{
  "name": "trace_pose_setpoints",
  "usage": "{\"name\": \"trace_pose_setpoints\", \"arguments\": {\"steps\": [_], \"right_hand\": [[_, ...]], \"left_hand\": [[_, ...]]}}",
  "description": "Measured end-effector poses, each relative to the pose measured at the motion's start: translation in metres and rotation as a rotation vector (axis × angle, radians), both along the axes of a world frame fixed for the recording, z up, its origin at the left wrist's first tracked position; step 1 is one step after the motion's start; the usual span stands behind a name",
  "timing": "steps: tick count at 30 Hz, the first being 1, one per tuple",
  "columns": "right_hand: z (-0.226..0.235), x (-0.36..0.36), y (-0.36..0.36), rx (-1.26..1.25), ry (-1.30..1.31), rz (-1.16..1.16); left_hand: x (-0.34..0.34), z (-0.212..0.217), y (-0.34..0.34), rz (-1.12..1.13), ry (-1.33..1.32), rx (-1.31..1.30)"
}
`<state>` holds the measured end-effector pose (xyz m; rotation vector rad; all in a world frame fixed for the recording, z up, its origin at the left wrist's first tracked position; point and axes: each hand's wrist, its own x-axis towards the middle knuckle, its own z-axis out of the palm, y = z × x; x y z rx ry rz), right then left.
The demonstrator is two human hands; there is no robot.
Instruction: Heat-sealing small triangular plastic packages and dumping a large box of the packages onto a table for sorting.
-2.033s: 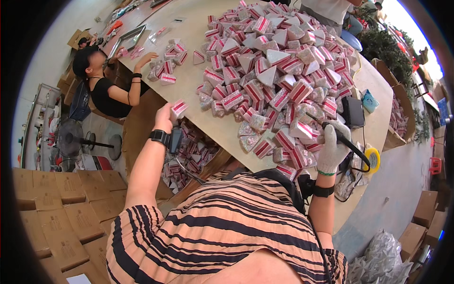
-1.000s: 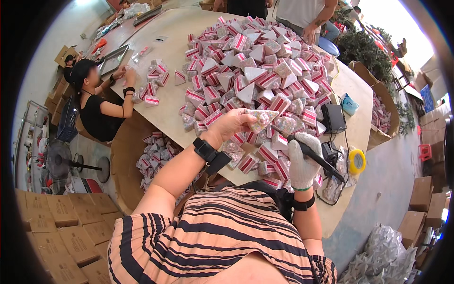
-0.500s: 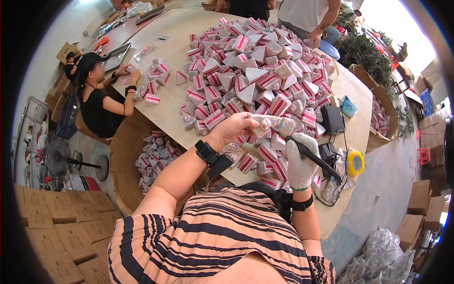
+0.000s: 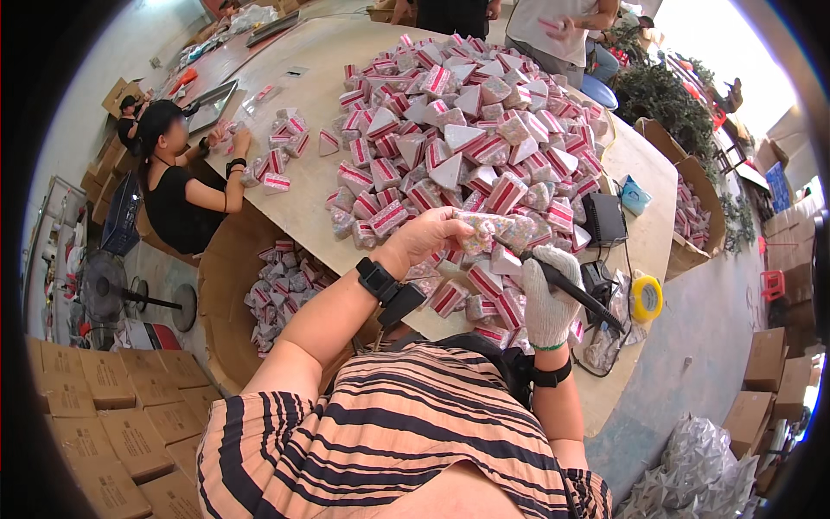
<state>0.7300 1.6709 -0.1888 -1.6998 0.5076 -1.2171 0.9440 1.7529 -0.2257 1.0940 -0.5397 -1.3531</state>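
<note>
My bare left hand (image 4: 430,235) grips a speckled, pastel-dotted wedge (image 4: 517,231), shaped like a slice of cake, above the near edge of the pile. In my right hand (image 4: 548,298), which wears a white knit glove, is a black-handled tool (image 4: 590,301) resembling a soldering iron. Its front end points at the wedge's right side; whether the tip touches is hard to make out. Beneath and beyond both hands spreads a big heap of similar wedges (image 4: 467,143) with pink and white striped sides.
On the table (image 4: 298,203), right of the heap, stand a black box (image 4: 603,220), a blue packet (image 4: 635,197) and a yellow tape roll (image 4: 646,298). A large carton (image 4: 216,303) of wedges stands at the near left. A co-worker (image 4: 177,182) handles wedges at the left; others stand across the table.
The person across the table has raised a hand holding a pink and white piece off the heap. My hands stay nearly in place, still holding the wedge and the tool.
</note>
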Motion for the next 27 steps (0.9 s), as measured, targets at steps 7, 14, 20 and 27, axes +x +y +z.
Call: {"name": "trace_pose_setpoints", "arguments": {"steps": [7, 14, 20, 27], "right_hand": [[0.0005, -0.0026, -0.0023, -0.038, 0.028, 0.003], [-0.0002, -0.0004, -0.0040, 0.000, 0.044, 0.010], [-0.0019, 0.0021, -0.0047, -0.013, 0.068, 0.022], [-0.0028, 0.0064, -0.0044, -0.001, 0.042, 0.069]], "left_hand": [[-0.0002, -0.0042, -0.0021, 0.019, -0.081, 0.010], [-0.0002, 0.0033, -0.0024, 0.048, -0.263, 0.026], [0.0001, 0.0032, -0.0031, 0.072, -0.337, 0.015], [-0.0012, 0.0049, -0.0009, 0.084, -0.332, 0.015]]}}
